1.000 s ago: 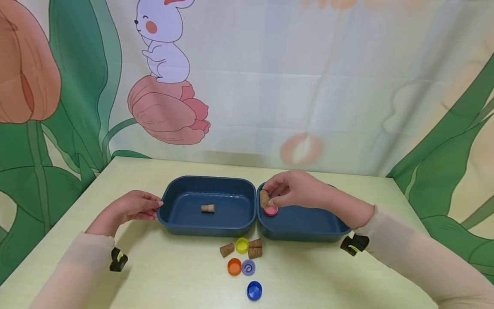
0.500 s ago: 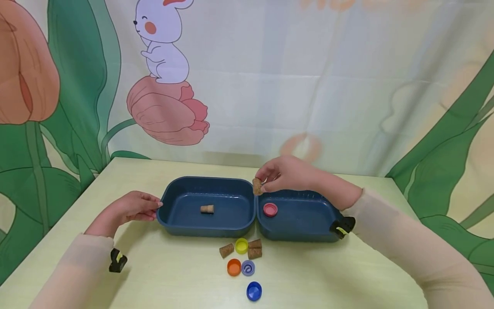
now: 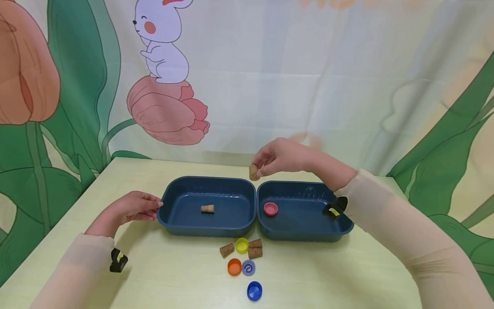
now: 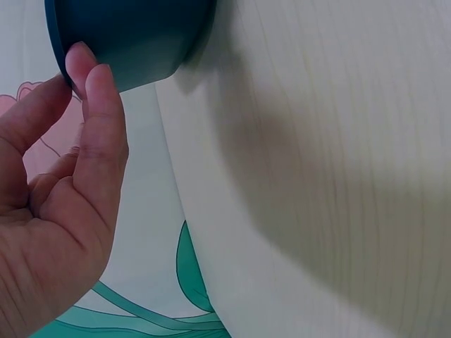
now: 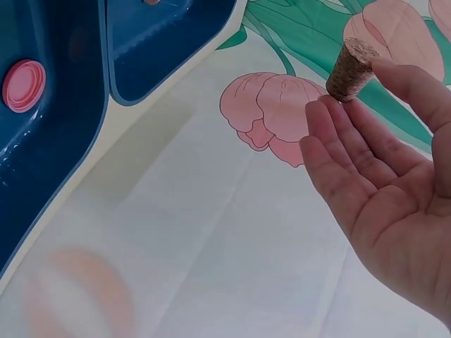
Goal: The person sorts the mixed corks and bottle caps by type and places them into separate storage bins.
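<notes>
My right hand (image 3: pixel 283 156) pinches a cork (image 3: pixel 254 172) between thumb and fingertips, raised above the back rims where two blue trays meet. In the right wrist view the same cork (image 5: pixel 351 69) shows tapered and speckled brown. My left hand (image 3: pixel 137 206) pinches the left rim of the left tray (image 3: pixel 181 229); the left wrist view shows thumb and fingers at the tray's edge (image 4: pixel 134 49). One cork (image 3: pixel 207 208) lies on its side inside that left tray. Inside the right tray (image 3: pixel 305 236) sits a pink-red bottle cap (image 3: pixel 271 209).
In front of the trays lie several corks (image 3: pixel 227 250), a yellow cap (image 3: pixel 242 245), an orange cap (image 3: pixel 234 267), a purple cap (image 3: pixel 248 267) and a blue cap (image 3: pixel 254 291). A printed curtain (image 3: pixel 239 86) hangs behind the table (image 3: pixel 185 274).
My right hand has lifted the cork up and slightly left, from over the right tray to above the back rims. The left hand stays at its tray's rim.
</notes>
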{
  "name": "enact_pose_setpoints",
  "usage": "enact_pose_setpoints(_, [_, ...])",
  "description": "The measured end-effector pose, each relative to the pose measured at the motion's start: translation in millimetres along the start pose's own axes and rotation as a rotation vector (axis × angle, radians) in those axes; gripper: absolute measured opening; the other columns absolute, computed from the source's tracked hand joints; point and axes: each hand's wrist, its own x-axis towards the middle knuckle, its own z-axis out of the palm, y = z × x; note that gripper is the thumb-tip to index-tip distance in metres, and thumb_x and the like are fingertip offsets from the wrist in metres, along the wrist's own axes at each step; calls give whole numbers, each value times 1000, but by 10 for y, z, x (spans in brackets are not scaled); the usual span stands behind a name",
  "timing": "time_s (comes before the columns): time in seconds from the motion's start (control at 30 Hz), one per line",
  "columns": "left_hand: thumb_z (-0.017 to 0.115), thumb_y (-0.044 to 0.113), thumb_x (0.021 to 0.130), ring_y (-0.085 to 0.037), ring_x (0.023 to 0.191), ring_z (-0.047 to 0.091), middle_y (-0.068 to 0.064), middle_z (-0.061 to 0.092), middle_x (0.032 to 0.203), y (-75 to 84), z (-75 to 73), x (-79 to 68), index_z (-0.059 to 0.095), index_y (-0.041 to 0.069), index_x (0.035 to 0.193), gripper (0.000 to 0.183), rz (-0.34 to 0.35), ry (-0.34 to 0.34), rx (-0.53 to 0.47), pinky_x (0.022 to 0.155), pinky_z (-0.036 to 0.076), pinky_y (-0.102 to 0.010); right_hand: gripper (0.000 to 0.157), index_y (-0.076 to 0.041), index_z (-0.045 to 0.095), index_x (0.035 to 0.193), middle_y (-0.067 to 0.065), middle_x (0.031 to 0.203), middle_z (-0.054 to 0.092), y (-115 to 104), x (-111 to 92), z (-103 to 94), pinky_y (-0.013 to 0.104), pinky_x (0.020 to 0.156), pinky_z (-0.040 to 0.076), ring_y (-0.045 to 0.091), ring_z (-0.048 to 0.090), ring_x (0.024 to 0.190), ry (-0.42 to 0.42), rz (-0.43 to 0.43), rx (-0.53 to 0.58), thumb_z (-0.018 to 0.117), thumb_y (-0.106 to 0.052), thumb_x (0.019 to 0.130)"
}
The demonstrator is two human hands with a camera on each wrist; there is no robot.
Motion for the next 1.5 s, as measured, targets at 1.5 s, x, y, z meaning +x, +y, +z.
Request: enact_pose_setpoints(1.5, [55,18,101,-7,71,64,3,65,77,-13,-8,-10,50,-13,127,41,6,7,-10,73,60,-22,34,-4,65,125,13,121,70,-30,1063,262,30,94,55,21,65,107,-132,6,-114,64,-15,93])
